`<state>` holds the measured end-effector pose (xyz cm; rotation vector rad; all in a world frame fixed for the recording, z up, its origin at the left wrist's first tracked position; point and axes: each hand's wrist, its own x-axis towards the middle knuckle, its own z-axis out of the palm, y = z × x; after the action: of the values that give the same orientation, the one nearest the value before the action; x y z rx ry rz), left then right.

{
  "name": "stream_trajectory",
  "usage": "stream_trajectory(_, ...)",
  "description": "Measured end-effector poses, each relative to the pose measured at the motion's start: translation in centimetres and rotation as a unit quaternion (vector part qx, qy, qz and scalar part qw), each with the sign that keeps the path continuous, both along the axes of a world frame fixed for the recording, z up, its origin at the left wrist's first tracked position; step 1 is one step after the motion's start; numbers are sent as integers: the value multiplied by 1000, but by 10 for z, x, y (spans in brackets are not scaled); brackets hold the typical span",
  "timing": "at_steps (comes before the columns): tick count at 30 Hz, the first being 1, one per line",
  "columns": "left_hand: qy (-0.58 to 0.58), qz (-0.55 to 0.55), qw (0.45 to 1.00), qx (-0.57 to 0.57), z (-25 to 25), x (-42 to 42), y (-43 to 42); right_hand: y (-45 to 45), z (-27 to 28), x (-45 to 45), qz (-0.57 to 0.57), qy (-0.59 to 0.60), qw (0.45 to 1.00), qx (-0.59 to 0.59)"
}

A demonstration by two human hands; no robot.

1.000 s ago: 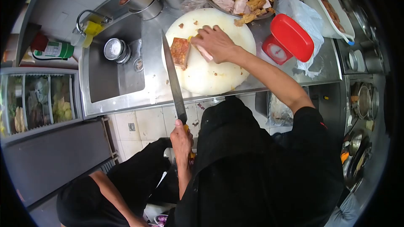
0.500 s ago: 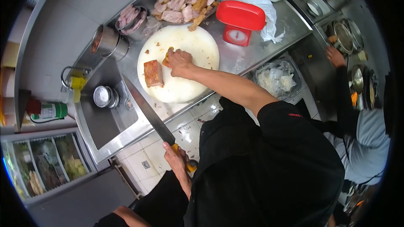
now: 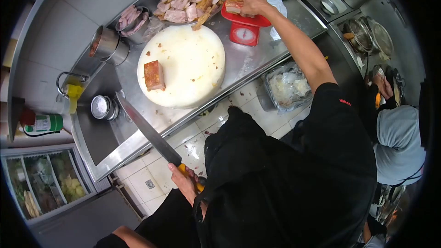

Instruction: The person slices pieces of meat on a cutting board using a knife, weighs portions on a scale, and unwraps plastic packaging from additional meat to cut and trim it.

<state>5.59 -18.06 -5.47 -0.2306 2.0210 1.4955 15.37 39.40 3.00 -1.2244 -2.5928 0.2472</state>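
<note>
My right hand (image 3: 251, 3) reaches to the red scale (image 3: 244, 33) and grips a chunk of cooked pork (image 3: 234, 7) at the scale's pan. Whether the chunk's weight rests on the pan, I cannot tell. In my left hand (image 3: 184, 183) is a long knife (image 3: 154, 138) by its yellow-orange handle, held low beside the counter, its blade pointing up toward the sink's edge. A browned block of pork (image 3: 154, 75) lies on the left of the round white chopping board (image 3: 193, 59), among small scraps. Neither hand touches the board.
Behind the board stands a tray heaped with pork pieces (image 3: 188, 2). Metal pots (image 3: 110, 48) and a sink (image 3: 98, 138) are at the left. A lined bin (image 3: 287, 89) sits below the counter's front edge. Another person (image 3: 399, 131) works at the right.
My right hand has lifted a pork chunk off the board and carried it right to the scale. My left hand still has the knife. The view has shifted slightly.
</note>
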Motion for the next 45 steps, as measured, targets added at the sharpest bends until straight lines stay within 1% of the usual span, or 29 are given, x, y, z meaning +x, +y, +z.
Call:
stream_trajectory(1, -3, 10, 1000, -5, -3, 0, -1, 6, -5, 5, 10, -14, 1000, 18)
stream_trajectory(4, 11, 4, 1000, -15, -3, 0, -1, 17, -19, 13, -11, -18, 998, -54)
stream_trajectory(7, 12, 9, 1000, -23, -1, 2, -4, 20, -32, 16, -11, -33, 999, -38)
stream_trajectory(10, 8, 24, 999, -20, -4, 4, -3, 34, -44, 18, 19, -16, 999, -47)
stream_trajectory(11, 6, 29, 999, -18, -6, 5, -2, 40, -48, 19, 33, -27, 998, -41)
stream_trajectory(13, -3, 23, 1000, -15, -7, 7, -3, 43, -43, 20, 60, -49, 997, -29)
stream_trajectory(14, -8, 20, 1000, -13, -7, 7, -2, 45, -40, 19, 54, -71, 995, -39)
stream_trajectory(20, -1, 8, 1000, -3, -1, 7, 4, 40, -37, 10, 32, -48, 998, 8)
stream_trajectory(23, 7, -2, 1000, 5, -4, 3, 4, 36, -29, 6, 35, -72, 997, 3)
stream_trajectory(26, 12, -2, 1000, 8, -1, 1, 7, 43, -35, 2, 49, -78, 996, 5)
stream_trajectory(29, -4, 7, 1000, 17, -4, -1, 8, 45, -37, 0, 63, -115, 990, -51)
stream_trajectory(32, -3, 0, 1000, 8, 0, -1, 13, 53, -33, -6, 28, -86, 995, -51)
stream_trajectory(35, -15, 7, 1000, -3, 8, -1, 18, 21, 1, -20, -3, 45, 989, -144)
stream_trajectory(36, -22, 4, 1000, -4, 10, -2, 20, 14, -4, -30, 57, 138, 965, -214)
stream_trajectory(37, -29, 2, 1000, -5, 12, -3, 22, 5, -13, -40, 117, 226, 925, -283)
stream_trajectory(38, -36, 2, 999, -7, 14, -3, 24, -18, -17, -53, 117, 273, 869, -395)
stream_trajectory(39, -35, -7, 999, -13, 15, -4, 26, -46, -22, -67, 114, 311, 798, -503)
stream_trajectory(41, -34, -41, 998, -32, 28, -5, 38, -89, -49, -96, 111, 309, 723, -609)
stream_trajectory(42, -38, -45, 997, -42, 39, -5, 47, -110, -73, -110, 122, 317, 680, -649)
stream_trajectory(43, -27, -57, 997, -48, 39, -6, 52, -128, -99, -124, 132, 323, 636, -689)
stream_trajectory(45, -10, -86, 994, -69, 40, -5, 61, -155, -139, -142, 198, 216, 752, -590)
